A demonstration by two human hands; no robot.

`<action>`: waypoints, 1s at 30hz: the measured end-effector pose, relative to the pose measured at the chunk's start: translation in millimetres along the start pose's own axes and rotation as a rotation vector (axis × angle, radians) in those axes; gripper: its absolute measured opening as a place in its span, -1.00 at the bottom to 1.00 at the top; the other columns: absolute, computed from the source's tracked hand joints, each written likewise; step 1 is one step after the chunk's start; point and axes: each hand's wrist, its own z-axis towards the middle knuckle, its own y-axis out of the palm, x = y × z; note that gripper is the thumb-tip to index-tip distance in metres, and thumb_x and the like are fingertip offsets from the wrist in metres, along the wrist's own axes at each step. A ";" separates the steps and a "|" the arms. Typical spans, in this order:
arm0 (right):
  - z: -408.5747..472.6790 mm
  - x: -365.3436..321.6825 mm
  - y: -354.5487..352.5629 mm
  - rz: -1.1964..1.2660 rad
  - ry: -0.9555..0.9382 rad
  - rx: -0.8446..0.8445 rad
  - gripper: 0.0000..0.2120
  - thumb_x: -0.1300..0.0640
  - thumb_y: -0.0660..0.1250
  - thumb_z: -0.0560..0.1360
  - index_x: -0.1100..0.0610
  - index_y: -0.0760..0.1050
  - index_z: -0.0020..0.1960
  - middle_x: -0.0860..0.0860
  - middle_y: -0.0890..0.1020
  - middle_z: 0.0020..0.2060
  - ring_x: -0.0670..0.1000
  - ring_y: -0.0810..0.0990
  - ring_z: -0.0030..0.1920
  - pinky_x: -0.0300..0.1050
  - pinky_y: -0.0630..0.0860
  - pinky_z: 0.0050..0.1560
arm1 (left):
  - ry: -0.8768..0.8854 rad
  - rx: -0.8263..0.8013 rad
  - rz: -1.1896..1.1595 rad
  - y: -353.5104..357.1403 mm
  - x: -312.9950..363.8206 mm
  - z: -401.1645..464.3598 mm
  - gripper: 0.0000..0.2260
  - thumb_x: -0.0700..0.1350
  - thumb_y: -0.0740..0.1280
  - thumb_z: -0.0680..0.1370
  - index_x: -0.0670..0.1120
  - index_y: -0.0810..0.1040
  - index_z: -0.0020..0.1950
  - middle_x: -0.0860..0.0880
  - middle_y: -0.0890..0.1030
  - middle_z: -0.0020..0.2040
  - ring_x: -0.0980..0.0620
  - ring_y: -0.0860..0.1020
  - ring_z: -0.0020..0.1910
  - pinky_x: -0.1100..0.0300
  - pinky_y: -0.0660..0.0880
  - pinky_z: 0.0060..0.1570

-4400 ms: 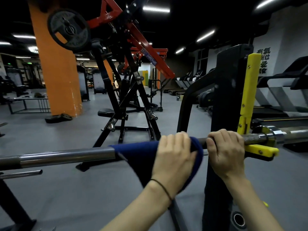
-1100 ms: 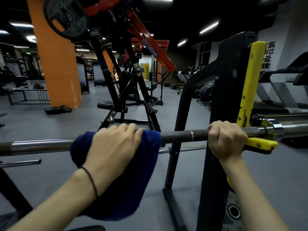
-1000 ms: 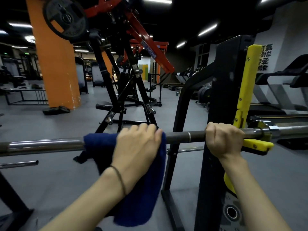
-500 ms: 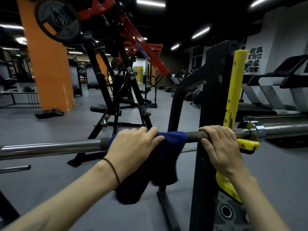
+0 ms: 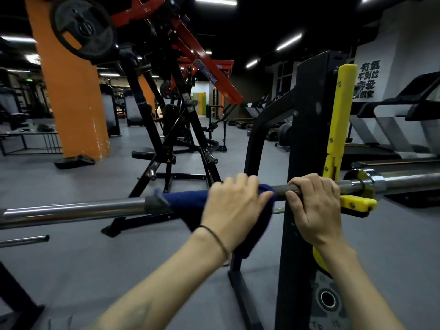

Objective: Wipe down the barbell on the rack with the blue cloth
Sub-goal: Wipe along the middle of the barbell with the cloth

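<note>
The barbell [image 5: 71,209] lies level across the view, its right end in the yellow hook [image 5: 356,203] of the black rack upright [image 5: 307,139]; my left hand [image 5: 234,203] is curled over the blue cloth [image 5: 188,201] wrapped on the bar, and my right hand [image 5: 314,203] grips bare steel just beside it; I judge the cloth could bunch against the right hand, or the bar could roll if that hand loosens; I count one barbell, one cloth, two hands.

Left hand [image 5: 234,206] presses the blue cloth [image 5: 190,202] around the barbell [image 5: 71,210]; right hand [image 5: 314,203] apparently grips bare bar.
</note>
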 end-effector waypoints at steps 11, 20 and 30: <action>-2.3 2.1 3.8 -0.018 -0.018 0.038 -0.59 -0.09 0.05 0.66 0.17 0.54 0.03 0.08 0.51 -0.09 0.14 0.42 -0.04 0.09 0.29 0.14 | -0.057 -0.031 0.127 -36.2 -85.5 -59.2 -0.59 0.22 0.06 0.62 -0.06 0.48 -0.10 -0.08 0.52 -0.26 -0.17 0.50 -0.33 0.03 0.38 -0.31; -1.2 0.5 1.3 -0.025 -0.003 0.036 -0.52 -0.11 -0.04 0.71 0.17 0.54 0.04 0.08 0.52 -0.09 0.15 0.44 -0.04 0.10 0.30 0.13 | -0.042 -0.013 0.031 9.0 23.7 18.1 -0.53 0.24 -0.02 0.58 -0.03 0.50 -0.22 -0.03 0.55 -0.36 -0.09 0.53 -0.46 0.14 0.19 -0.41; -2.8 -5.2 10.3 0.000 0.041 0.113 -0.63 -0.01 0.03 0.67 0.19 0.52 -0.02 0.08 0.50 -0.11 0.14 0.41 -0.05 0.11 0.29 0.15 | -0.067 -0.050 0.164 -49.9 -95.2 -63.3 -0.63 0.16 0.09 0.66 -0.06 0.46 -0.16 -0.09 0.48 -0.31 -0.17 0.46 -0.40 0.04 0.29 -0.37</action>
